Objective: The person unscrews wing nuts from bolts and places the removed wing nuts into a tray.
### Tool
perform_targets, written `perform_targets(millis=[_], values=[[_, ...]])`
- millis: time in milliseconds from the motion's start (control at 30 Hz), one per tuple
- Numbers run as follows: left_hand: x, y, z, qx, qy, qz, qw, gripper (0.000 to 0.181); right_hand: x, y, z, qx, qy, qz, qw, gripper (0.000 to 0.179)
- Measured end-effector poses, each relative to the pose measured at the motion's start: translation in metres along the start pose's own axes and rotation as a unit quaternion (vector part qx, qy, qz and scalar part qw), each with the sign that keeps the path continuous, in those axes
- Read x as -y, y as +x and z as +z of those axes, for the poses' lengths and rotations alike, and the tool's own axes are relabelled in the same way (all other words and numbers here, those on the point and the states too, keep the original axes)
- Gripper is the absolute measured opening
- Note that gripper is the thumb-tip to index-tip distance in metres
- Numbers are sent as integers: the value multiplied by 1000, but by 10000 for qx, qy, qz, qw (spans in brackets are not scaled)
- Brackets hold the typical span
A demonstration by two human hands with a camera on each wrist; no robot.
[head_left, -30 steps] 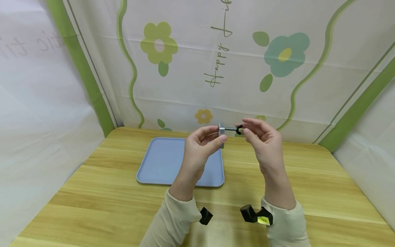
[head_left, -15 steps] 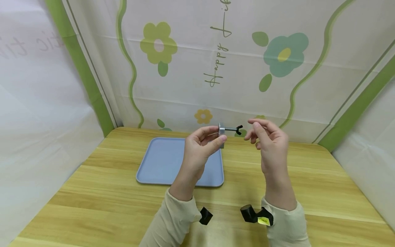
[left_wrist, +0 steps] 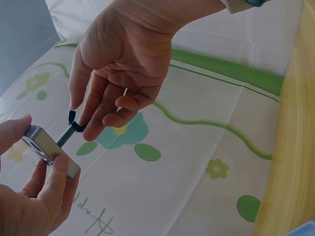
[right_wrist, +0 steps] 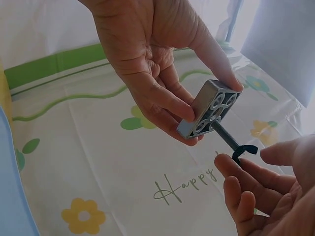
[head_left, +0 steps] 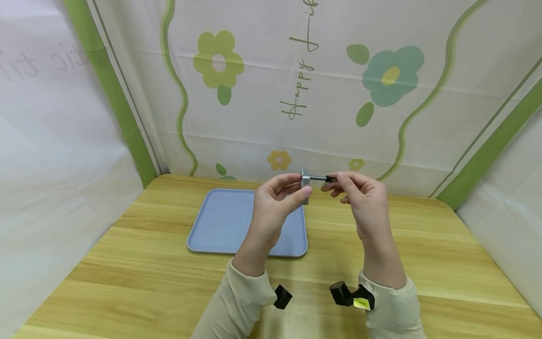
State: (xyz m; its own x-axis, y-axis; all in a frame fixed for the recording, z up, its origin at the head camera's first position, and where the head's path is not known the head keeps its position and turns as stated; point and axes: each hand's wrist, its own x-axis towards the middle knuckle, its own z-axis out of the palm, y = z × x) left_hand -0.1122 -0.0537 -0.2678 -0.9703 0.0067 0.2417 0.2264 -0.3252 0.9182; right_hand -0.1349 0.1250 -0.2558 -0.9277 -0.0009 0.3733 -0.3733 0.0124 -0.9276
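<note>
My left hand (head_left: 273, 200) holds a small rectangular metal block (right_wrist: 201, 109) between thumb and fingers, raised above the table. Round recesses show on the block's face in the right wrist view. A threaded wing bolt (right_wrist: 226, 135) sticks out of that face toward the right, with black wings (left_wrist: 72, 118) at its far end. Around those wings are the thumb and fingertips of my right hand (head_left: 364, 197), pinching them in the head view. Its other fingers are loosely curled.
A light blue tray (head_left: 228, 226) lies on the wooden table (head_left: 148, 278), behind and below my left hand. White cloth with printed flowers (head_left: 218, 61) hangs behind the table and at both sides. Black wrist mounts (head_left: 340, 293) sit at the sleeves.
My right hand drew back from the wings with its fingers off them, then came left again and closed on them. The wings have turned; my left hand and the block stay nearly still.
</note>
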Motion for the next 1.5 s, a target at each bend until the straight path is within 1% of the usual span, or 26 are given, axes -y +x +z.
perform_targets(millis=[167, 300, 400, 533, 600, 833, 1067, 1367, 1500], values=[[-1, 0, 0, -40, 31, 0, 10000, 33, 0, 0, 0, 164, -50, 76, 9998, 16], [-1, 0, 0, -37, 25, 11, 10000, 34, 1, 0, -1, 261, 73, 108, 9996, 15], [-2, 0, 0, -30, 14, 24, 10000, 34, 0, 0, 0, 363, 455, -9, 9983, 14], [-2, 0, -1, -10, 1, 56, 10000, 33, -2, 1, 0, 564, 1018, -281, 9928, 17], [-2, 0, -1, 0, -12, 59, 10000, 33, -3, 2, 0, 621, 1123, -383, 9910, 19], [0, 1, -1, 19, -8, 81, 10000, 34, -4, 2, 1, 588, 1097, -482, 9910, 25], [-1, 1, -1, -2, 16, 45, 10000, 32, -4, 1, 2, 499, 959, -560, 9926, 25], [-1, 1, -1, -18, 6, 52, 10000, 32, -5, 1, 2, 524, 992, -647, 9916, 28], [-1, 1, -1, -23, 16, 53, 10000, 33, -5, 2, 2, 574, 1027, -601, 9912, 28]])
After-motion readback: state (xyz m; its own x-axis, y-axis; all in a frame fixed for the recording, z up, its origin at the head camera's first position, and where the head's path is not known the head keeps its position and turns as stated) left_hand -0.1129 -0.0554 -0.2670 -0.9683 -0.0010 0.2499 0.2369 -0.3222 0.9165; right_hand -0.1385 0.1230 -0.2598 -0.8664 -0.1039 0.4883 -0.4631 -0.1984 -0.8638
